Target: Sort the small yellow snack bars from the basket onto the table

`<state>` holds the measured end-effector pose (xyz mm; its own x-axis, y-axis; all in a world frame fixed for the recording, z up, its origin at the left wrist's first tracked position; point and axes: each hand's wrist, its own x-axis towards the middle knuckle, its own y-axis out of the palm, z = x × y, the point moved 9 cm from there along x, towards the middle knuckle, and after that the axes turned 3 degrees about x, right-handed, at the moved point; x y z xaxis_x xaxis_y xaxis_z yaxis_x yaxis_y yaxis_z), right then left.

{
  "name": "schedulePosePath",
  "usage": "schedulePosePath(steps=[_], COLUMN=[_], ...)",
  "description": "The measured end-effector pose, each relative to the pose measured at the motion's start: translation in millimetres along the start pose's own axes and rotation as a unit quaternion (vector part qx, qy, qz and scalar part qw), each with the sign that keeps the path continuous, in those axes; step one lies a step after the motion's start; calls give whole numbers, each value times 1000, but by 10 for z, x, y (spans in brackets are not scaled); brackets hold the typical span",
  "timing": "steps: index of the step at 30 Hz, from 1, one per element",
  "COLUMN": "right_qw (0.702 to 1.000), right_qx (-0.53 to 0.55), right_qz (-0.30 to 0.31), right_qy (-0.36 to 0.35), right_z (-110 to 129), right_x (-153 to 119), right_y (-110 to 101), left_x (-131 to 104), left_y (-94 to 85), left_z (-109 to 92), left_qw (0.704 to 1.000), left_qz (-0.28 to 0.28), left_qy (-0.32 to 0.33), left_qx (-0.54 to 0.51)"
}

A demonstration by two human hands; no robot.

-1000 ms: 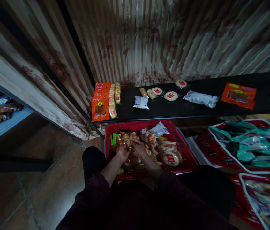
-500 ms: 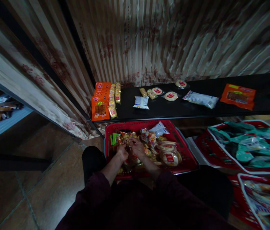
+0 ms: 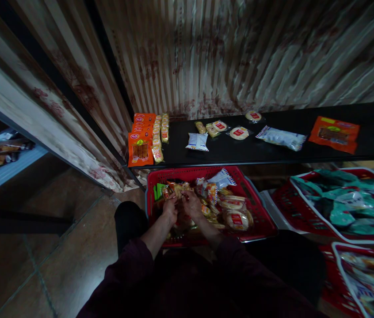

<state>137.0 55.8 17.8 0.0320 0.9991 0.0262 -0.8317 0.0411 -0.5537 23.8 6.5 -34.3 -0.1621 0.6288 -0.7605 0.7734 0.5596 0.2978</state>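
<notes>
Both my hands are inside a red basket (image 3: 256, 221) of mixed packaged snacks between my knees. My left hand (image 3: 170, 209) and my right hand (image 3: 191, 205) are close together, fingers curled around small yellow wrapped snacks (image 3: 179, 190). The exact grip is partly hidden by the dim light. Round crackers in clear wrap with a red label (image 3: 238, 220) lie to the right of my right hand. A white and blue packet (image 3: 223, 178) rests at the basket's back. A green packet (image 3: 158, 191) sits at the back left corner.
Behind the basket runs a black shelf (image 3: 173, 155). Orange packets (image 3: 140, 148) and rows of small yellow snacks (image 3: 157, 141) stand at its left end; loose packets lie further right. Red baskets with teal packets (image 3: 353, 198) and other wrapped food (image 3: 369, 278) stand right.
My hands stay over the same spot in the basket, with the fingers slightly shifted on the small yellow snacks. The whole view has moved slightly.
</notes>
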Motion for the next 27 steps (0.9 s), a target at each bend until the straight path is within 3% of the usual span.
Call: schedulePosePath(steps=[5, 16, 27], right_qw=[999, 988, 943], right_qx=[15, 114, 271], right_qz=[27, 14, 4], right_qy=[40, 100, 193], right_z=[-75, -227, -369], right_x=[-7, 2, -70], right_y=[65, 106, 177], left_x=[3, -47, -60], left_y=[-9, 49, 110], left_z=[-3, -143, -274], left_qw=[1000, 994, 973], left_qz=[-1, 11, -32], left_qy=[9, 81, 176], left_qx=[4, 76, 148])
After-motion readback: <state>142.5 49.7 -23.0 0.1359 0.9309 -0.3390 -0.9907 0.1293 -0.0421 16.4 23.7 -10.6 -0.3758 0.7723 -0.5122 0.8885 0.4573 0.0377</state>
